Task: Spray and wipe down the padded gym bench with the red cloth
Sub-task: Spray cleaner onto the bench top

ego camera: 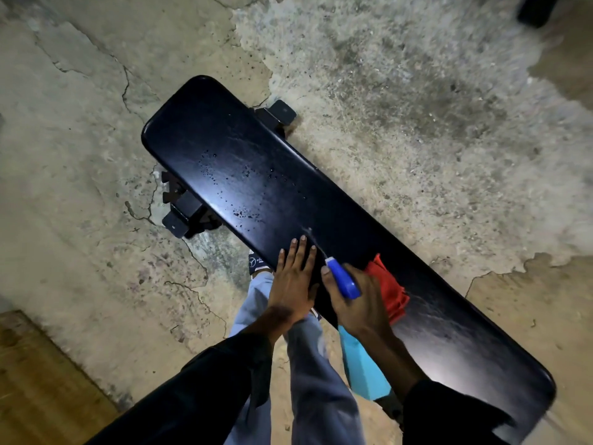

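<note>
Head view: cracked, patchy concrete floor (pixel 401 91), worn w/ darker stains; brown mat or board (pixel 38 374) at lower left corner. Black padded bench (pixel 256 175) runs diagonally from upper left to lower right, glossy, w/ droplets scattered across its middle. Black frame feet (pixel 279 114) stick out both sides near far end. Left hand (pixel 293 281) lies flat, fingers spread, palm down on bench's near edge, gripping nothing. Right hand (pixel 359 303) is wrapped round spray bottle (pixel 343 279), blue head w/ white nozzle aimed along pad, teal body below wrist. Red cloth (pixel 388 290) sits bunched on pad just beside right hand, partly behind it.
</note>
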